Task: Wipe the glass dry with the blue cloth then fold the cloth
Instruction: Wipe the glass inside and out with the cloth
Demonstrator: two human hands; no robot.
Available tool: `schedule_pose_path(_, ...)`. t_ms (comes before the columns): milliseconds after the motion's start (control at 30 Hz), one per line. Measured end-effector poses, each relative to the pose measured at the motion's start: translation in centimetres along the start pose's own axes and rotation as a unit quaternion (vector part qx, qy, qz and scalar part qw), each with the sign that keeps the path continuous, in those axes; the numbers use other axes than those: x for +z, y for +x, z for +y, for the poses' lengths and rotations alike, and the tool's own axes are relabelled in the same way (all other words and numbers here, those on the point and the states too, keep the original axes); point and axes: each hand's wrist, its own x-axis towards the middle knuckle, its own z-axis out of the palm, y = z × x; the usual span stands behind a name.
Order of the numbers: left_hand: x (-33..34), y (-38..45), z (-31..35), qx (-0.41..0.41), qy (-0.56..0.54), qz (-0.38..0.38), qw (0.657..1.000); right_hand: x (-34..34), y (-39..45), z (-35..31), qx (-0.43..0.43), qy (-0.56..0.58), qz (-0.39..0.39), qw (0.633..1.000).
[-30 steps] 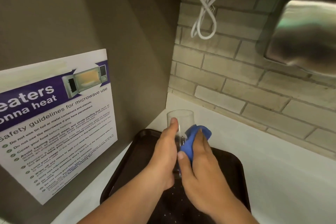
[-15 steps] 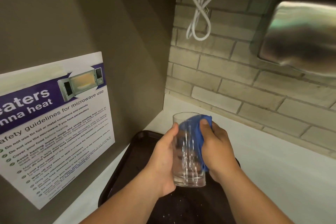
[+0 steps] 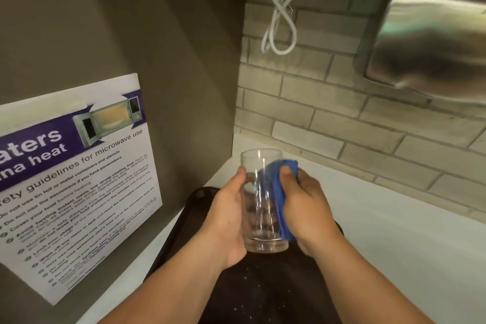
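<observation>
A tall clear glass is held upright above a dark tray. My left hand grips the glass on its left side, thumb near the rim. My right hand presses the blue cloth against the right side of the glass, thumb on the cloth near the top. The cloth runs from just below the rim down to the base; part of it is hidden under my right palm.
The tray rests on a white counter in a corner. A grey wall with a microwave safety poster stands at the left. A brick wall is behind, with a white cable and a steel appliance overhead at the right.
The glass has been lifted off the tray and turned more upright. My right hand with the cloth has shifted from the lower front to the right side of the glass.
</observation>
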Motion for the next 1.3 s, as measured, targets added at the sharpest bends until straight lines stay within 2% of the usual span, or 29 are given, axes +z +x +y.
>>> schedule_pose_path(67, 0.0, 0.1, 0.5, 0.007, 0.0, 0.026, 1.0, 0.1, -1.7, 1.3, 0.01, -0.041, -0.036, 0.998)
schedule_pose_path(133, -0.3, 0.2, 0.5, 0.002, 0.014, 0.038, 0.999, 1.1, -3.9, 2.5, -0.05, -0.157, -0.067, 0.984)
schedule_pose_path(233, -0.4, -0.3, -0.2, -0.009, 0.052, 0.04, 0.998, 2.3, -4.4, 2.2, -0.123, -0.236, -0.031, 0.964)
schedule_pose_path(333, 0.3, -1.0, -0.7, 0.013, 0.069, 0.001, 0.998, 1.7, -1.9, 0.6, -0.148, -0.176, 0.039, 0.972)
schedule_pose_path(400, 0.9, -1.2, -0.7, 0.026, 0.043, -0.009, 0.999, 0.8, -0.4, -0.5, -0.111, -0.106, 0.047, 0.987)
schedule_pose_path(467, 1.3, -1.0, -0.5, 0.018, 0.021, -0.01, 1.0, 0.7, -0.7, -0.9, -0.105, -0.1, 0.029, 0.989)
schedule_pose_path(533, 1.2, -0.4, -0.1, -0.005, 0.005, -0.009, 1.0, 1.8, -2.2, -0.3, -0.119, -0.231, -0.013, 0.966)
schedule_pose_path(600, 0.4, 0.4, 0.0, -0.016, -0.014, -0.014, 1.0, 3.2, -3.7, 0.3, -0.159, -0.375, -0.029, 0.913)
schedule_pose_path(633, 0.0, 0.7, -0.2, -0.017, -0.012, -0.011, 1.0, 3.4, -3.9, 0.4, -0.173, -0.403, -0.026, 0.898)
schedule_pose_path(667, -0.3, 0.8, -0.3, -0.018, -0.013, -0.011, 1.0, 3.3, -3.8, 0.2, -0.172, -0.402, -0.026, 0.899)
schedule_pose_path(700, -0.5, 0.7, -0.5, -0.017, -0.02, -0.014, 1.0, 3.0, -3.3, -0.3, -0.16, -0.37, -0.025, 0.915)
schedule_pose_path(800, -0.6, 0.3, -1.0, -0.003, -0.04, -0.03, 0.999, 1.3, -1.0, -1.9, -0.099, -0.196, -0.003, 0.976)
schedule_pose_path(900, 0.2, 0.2, -0.3, 0.017, -0.035, -0.041, 0.998, 0.4, -0.8, -2.4, -0.081, -0.126, -0.008, 0.989)
schedule_pose_path(967, 0.3, 0.7, 0.7, 0.019, -0.029, -0.008, 0.999, 0.7, -2.2, -1.2, -0.09, -0.191, -0.066, 0.975)
schedule_pose_path(1033, 0.0, 1.1, 1.2, 0.01, -0.026, 0.026, 0.999, 1.8, -4.0, 0.1, -0.103, -0.324, -0.113, 0.934)
schedule_pose_path(1100, -0.4, 1.1, 0.9, 0.005, -0.008, 0.027, 1.0, 2.7, -4.4, 0.5, -0.146, -0.4, -0.082, 0.901)
schedule_pose_path(1167, -0.5, 0.7, 0.0, 0.0, 0.001, 0.013, 1.0, 2.8, -3.6, -0.1, -0.199, -0.397, -0.036, 0.895)
schedule_pose_path(1233, -0.4, 0.2, -0.6, 0.008, -0.011, -0.015, 1.0, 2.4, -2.2, -1.2, -0.197, -0.32, -0.004, 0.927)
schedule_pose_path(1300, 0.0, -0.1, -0.5, 0.023, -0.017, -0.03, 0.999, 1.7, -0.8, -1.8, -0.123, -0.188, 0.006, 0.974)
